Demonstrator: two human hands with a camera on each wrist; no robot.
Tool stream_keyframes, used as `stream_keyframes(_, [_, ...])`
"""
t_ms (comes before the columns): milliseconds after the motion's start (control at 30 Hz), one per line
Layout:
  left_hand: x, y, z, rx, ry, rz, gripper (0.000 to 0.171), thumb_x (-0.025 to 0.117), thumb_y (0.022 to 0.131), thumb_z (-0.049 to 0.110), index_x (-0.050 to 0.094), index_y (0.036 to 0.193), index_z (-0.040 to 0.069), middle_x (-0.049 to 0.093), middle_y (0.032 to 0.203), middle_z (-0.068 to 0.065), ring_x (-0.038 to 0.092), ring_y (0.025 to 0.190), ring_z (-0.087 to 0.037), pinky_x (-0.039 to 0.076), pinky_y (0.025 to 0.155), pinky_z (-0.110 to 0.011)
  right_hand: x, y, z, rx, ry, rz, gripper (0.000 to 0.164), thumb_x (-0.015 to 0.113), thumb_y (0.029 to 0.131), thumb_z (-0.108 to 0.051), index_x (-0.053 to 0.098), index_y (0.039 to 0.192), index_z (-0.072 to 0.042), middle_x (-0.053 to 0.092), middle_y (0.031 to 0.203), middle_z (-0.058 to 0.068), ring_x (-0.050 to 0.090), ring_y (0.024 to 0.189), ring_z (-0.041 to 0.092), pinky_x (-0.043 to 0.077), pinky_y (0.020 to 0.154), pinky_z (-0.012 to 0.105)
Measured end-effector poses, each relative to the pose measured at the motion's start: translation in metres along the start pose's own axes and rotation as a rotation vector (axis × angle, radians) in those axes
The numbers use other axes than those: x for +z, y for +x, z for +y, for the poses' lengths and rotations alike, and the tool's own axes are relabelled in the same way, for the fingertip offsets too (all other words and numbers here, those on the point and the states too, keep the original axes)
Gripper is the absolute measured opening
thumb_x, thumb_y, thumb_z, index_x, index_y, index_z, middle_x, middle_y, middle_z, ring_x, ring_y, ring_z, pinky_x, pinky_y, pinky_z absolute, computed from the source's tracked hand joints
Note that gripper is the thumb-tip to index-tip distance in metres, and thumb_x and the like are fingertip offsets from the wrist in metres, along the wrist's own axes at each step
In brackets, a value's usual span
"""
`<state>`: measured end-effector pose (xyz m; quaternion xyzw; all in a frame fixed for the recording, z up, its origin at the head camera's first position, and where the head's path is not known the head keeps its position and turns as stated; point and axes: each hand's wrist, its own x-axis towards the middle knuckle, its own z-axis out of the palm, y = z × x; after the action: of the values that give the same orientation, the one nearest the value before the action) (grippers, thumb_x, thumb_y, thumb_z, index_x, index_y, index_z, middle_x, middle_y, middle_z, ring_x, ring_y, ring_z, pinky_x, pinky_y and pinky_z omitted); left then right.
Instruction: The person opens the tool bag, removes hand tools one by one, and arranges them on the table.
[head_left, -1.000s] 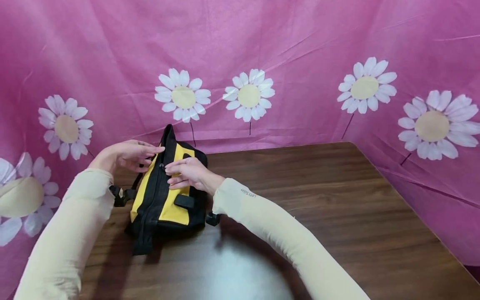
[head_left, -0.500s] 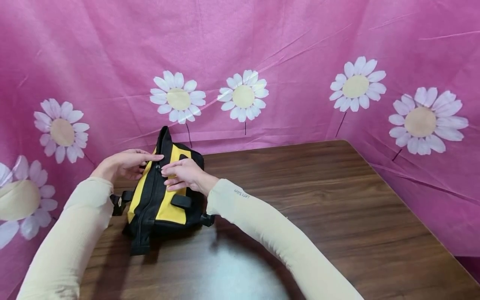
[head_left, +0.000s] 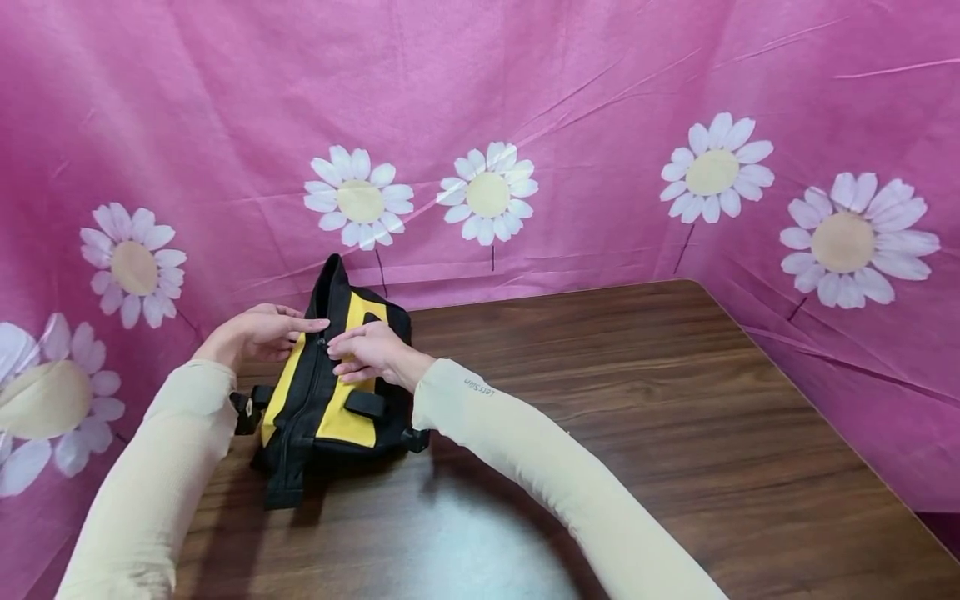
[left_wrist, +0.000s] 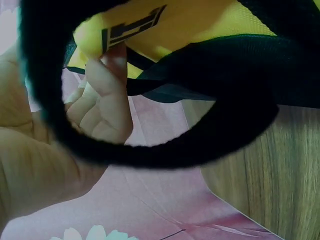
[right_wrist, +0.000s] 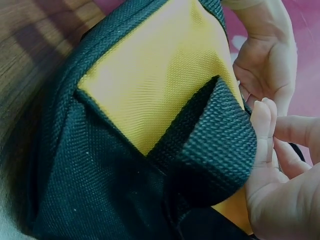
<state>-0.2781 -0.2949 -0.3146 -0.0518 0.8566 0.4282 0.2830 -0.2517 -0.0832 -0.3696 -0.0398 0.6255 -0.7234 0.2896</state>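
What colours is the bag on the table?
The bag is yellow and black; the head view shows it best.

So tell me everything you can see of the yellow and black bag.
The bag looks like woven fabric: yellow panels edged black, strap loops, a side buckle. It sits on the brown table, its long zipper gaping at the far end. The left hand holds its edge; the right hand pinches the zipper pull.

The bag (head_left: pixel 321 400) is yellow and black. The table (head_left: pixel 675 417) is brown with wood grain. The cloth (head_left: pixel 570 83) is pink with white, yellowish-centred flowers (head_left: pixel 360 200). Both sleeves (head_left: pixel 555 458) are of cream colour.
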Motion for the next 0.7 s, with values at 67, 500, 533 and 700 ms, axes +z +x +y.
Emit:
stream_keyframes(67, [0.002, 0.001, 0.000, 0.009, -0.005, -0.001, 0.105, 0.066, 0.095, 0.053, 0.008, 0.158, -0.006, 0.015, 0.162, -0.031, 0.033, 0.143, -0.042, 0.048, 0.106, -0.044, -0.001, 0.001, 0.002, 0.003, -0.007, 0.008, 0.008, 0.068, 0.097, -0.010, 0.075, 0.100, -0.008, 0.075, 0.092, 0.006, 0.068, 0.063, 0.015, 0.060, 0.056, 0.027])
stream_keyframes(500, [0.004, -0.005, 0.003, 0.058, -0.013, 0.050, 0.097, 0.061, 0.100, 0.047, 0.003, 0.158, -0.005, 0.018, 0.159, -0.035, 0.035, 0.141, -0.048, 0.042, 0.109, -0.054, 0.003, -0.018, -0.006, -0.019, -0.175, -0.092, 0.008, 0.070, 0.094, -0.004, 0.078, 0.096, -0.005, 0.072, 0.080, 0.006, 0.060, 0.056, 0.012, 0.054, 0.052, 0.022])
stream_keyframes(533, [0.003, -0.006, 0.004, 0.064, -0.017, 0.049, 0.097, 0.061, 0.101, 0.047, 0.003, 0.158, -0.005, 0.019, 0.159, -0.036, 0.035, 0.141, -0.047, 0.044, 0.108, -0.053, 0.003, -0.021, -0.009, -0.029, -0.213, -0.108, 0.008, 0.070, 0.094, -0.004, 0.078, 0.096, -0.005, 0.072, 0.078, 0.007, 0.059, 0.056, 0.012, 0.051, 0.051, 0.022])
stream_keyframes(700, [0.000, -0.010, 0.004, 0.077, 0.000, 0.044, 0.094, 0.059, 0.102, 0.046, 0.003, 0.158, -0.006, 0.020, 0.157, -0.038, 0.038, 0.139, -0.049, 0.051, 0.101, -0.048, 0.009, -0.035, -0.017, -0.036, -0.351, -0.228, 0.011, 0.067, 0.096, -0.003, 0.078, 0.097, -0.003, 0.070, 0.076, 0.007, 0.057, 0.056, 0.012, 0.047, 0.049, 0.021])
